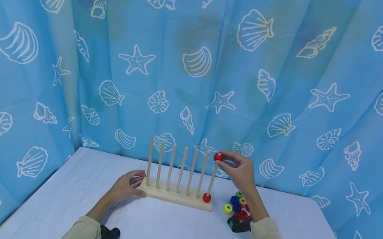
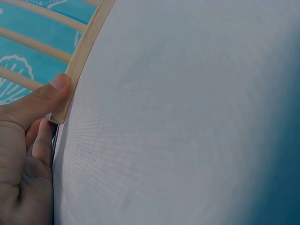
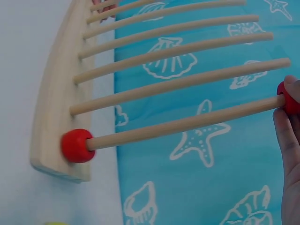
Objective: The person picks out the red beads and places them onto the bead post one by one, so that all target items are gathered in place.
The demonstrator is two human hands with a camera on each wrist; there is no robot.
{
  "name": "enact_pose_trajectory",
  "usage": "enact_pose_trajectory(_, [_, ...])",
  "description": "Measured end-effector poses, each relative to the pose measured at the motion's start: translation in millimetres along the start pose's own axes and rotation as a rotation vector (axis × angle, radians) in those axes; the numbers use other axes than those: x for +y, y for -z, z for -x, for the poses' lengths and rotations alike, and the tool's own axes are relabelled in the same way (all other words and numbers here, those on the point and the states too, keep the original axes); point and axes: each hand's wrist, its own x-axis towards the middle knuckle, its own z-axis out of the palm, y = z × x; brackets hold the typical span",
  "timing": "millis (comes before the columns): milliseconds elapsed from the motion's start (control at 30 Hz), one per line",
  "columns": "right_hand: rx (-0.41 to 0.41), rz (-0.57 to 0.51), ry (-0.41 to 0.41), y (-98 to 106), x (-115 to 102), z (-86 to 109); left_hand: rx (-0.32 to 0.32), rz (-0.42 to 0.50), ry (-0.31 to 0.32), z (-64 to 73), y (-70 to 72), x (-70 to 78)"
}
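A wooden peg rack (image 1: 175, 196) with several upright pegs stands on the white table. My right hand (image 1: 241, 171) pinches a red bead (image 1: 218, 157) at the top of the rightmost peg, and the peg's tip shows in the bead's hole. At the foot of that same peg sits another red bead (image 3: 78, 146), resting on the base. My left hand (image 1: 126, 186) grips the left end of the base, its thumb (image 2: 60, 84) on the near edge and the other fingers behind. In the right wrist view the remaining pegs carry no beads.
Loose beads in red, blue, green, orange and yellow (image 1: 228, 209) lie in a cluster right of the rack, close to my right forearm. A blue curtain (image 1: 188, 94) with white shell prints hangs behind the table (image 1: 173, 233). Dark devices (image 1: 109, 234) are worn at both wrists.
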Motion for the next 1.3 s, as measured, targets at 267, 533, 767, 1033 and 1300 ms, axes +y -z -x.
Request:
enact_pose_trajectory(267, [0.006,-0.012,-0.04,-9,35,11.4,0.002,-0.016,0.005,0.5,-0.4,-0.9])
enact_pose_trajectory(533, [0.04,-0.043,-0.128,-20,73,27.1,-0.004,-0.008,0.004,1.7,0.3,-0.3])
enact_pose_trajectory(767, [0.048,-0.094,-0.2,-27,89,41.7,0.0,-0.015,-0.003,-0.9,1.0,-1.5])
enact_pose_trajectory(1033, [0.052,-0.054,-0.255,-34,98,53.8,0.0,-0.022,0.007,0.1,0.3,-1.2])
enact_pose_trajectory(1300, [0.066,-0.04,-0.278,-41,113,57.5,0.003,-0.046,0.029,-2.6,0.1,-2.4])
